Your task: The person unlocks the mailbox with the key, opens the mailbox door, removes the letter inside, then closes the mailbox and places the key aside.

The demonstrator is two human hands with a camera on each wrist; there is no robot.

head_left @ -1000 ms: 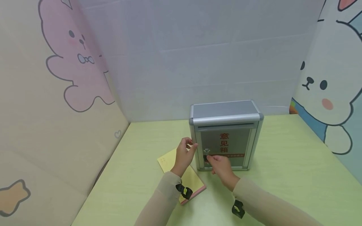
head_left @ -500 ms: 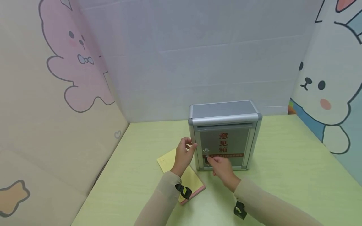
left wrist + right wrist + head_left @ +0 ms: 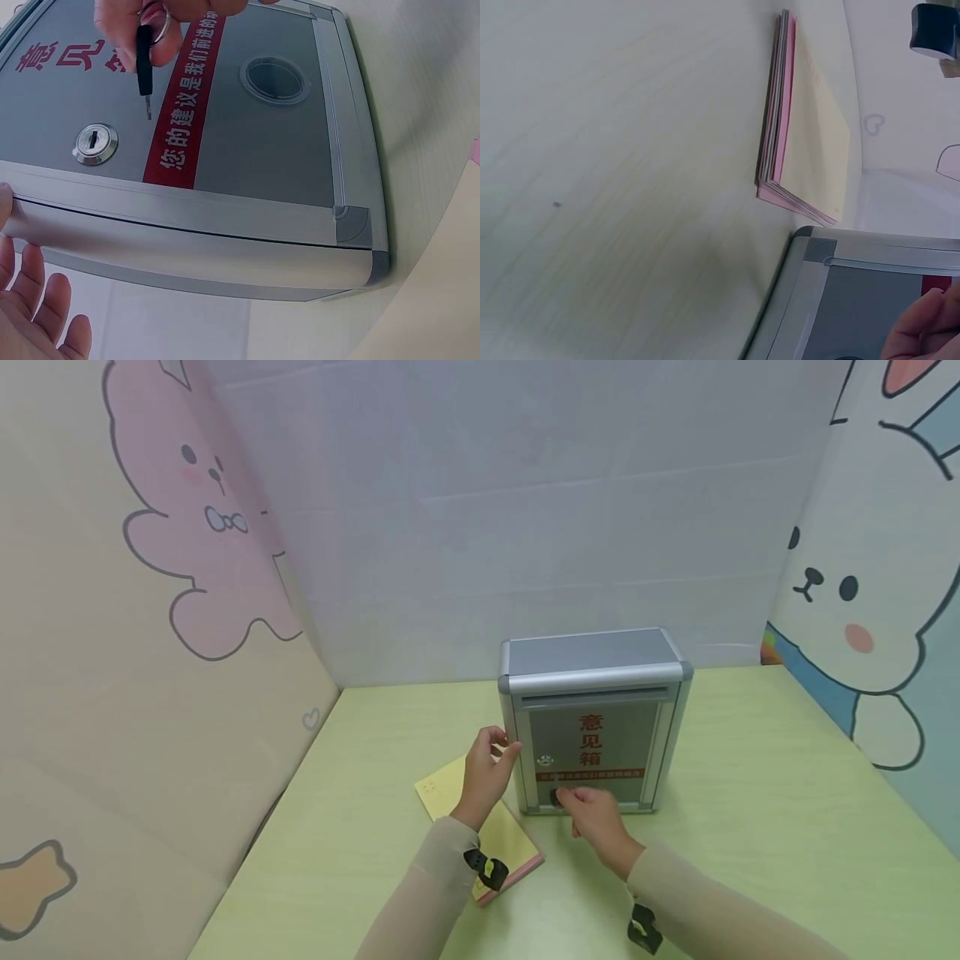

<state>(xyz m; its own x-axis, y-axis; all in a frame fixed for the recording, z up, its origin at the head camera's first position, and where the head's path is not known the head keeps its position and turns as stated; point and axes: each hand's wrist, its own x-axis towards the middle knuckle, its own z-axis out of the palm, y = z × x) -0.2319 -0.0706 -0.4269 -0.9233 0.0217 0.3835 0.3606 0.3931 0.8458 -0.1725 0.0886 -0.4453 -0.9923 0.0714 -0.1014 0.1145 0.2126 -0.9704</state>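
A grey metal suggestion box [image 3: 597,653] with red lettering stands upright on the table. My left hand [image 3: 486,778] is at its left side, thumb touching the front edge, the other fingers loosely spread beside the side wall. My right hand [image 3: 597,821] pinches a black-headed key [image 3: 145,64] with a metal ring [image 3: 163,34] in front of the box's lower panel. In the left wrist view, the key's blade is bare and apart from the round lock [image 3: 106,154], whose slot shows. The right wrist view catches only part of the right fingers [image 3: 915,322].
A yellow notepad [image 3: 513,839] with pink edges lies on the pale green table [image 3: 757,793], partly under the left forearm. Behind the box rises a white backdrop [image 3: 570,527]; cartoon-printed walls flank both sides. Dark bands sit on both wrists.
My right hand has moved down and slightly right, carrying the key from close below the lock to farther from it. The left hand keeps its place at the box's edge.
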